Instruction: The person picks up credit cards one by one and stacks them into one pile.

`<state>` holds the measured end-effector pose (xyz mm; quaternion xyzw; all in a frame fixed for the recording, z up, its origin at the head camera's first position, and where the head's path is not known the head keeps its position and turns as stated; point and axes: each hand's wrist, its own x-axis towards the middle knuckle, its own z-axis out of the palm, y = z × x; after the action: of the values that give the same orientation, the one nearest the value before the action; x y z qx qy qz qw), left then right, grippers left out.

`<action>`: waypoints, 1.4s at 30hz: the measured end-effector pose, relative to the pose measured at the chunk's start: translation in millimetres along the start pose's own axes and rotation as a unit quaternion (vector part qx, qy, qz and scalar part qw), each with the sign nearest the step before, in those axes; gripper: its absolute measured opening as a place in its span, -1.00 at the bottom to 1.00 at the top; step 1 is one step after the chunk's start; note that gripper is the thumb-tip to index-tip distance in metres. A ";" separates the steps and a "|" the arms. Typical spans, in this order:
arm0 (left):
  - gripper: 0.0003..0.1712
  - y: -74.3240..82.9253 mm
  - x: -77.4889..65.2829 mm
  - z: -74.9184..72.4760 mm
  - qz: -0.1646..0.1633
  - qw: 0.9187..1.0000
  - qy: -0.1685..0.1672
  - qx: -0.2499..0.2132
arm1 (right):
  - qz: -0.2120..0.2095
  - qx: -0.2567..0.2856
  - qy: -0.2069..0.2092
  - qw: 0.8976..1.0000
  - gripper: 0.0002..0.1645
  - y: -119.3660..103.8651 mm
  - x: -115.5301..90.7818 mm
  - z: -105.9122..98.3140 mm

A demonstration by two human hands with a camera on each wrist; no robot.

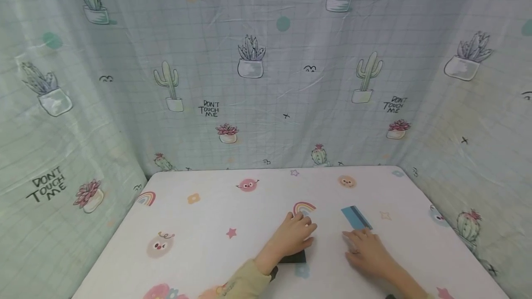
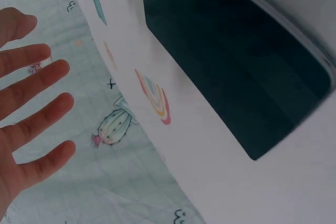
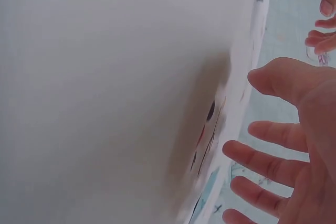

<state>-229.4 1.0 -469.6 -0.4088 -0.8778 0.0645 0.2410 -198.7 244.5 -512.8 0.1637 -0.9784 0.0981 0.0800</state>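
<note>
A blue card [image 1: 354, 218] with a dark stripe lies flat on the white table. My right hand [image 1: 369, 250] is just in front of the card, its fingertips right at the near end. In the right wrist view the right hand's fingers [image 3: 270, 163] are spread apart and hold nothing. To the left, my left hand [image 1: 292, 234] hovers over a flat black rectangular object [image 1: 296, 257], partly hiding it. The left wrist view shows that dark slab [image 2: 220, 61] with its paler edge up close, and the left hand's fingers [image 2: 37, 85] loosely spread, gripping nothing.
The white table [image 1: 199, 230] has printed rainbows, stars and faces. Behind it and on both sides hangs a pale green sheet [image 1: 266, 96] with cactus prints.
</note>
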 end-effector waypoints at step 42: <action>-0.51 44.2 95.2 58.6 -0.023 0.992 -0.117 0.034 | 0.090 -0.073 0.002 0.993 -0.23 33.3 16.2 2.6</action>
<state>-279.3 106.3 -499.4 -0.3696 -0.9065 0.1362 0.1522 -225.4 269.9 -517.7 0.0681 -0.9935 0.0340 0.0845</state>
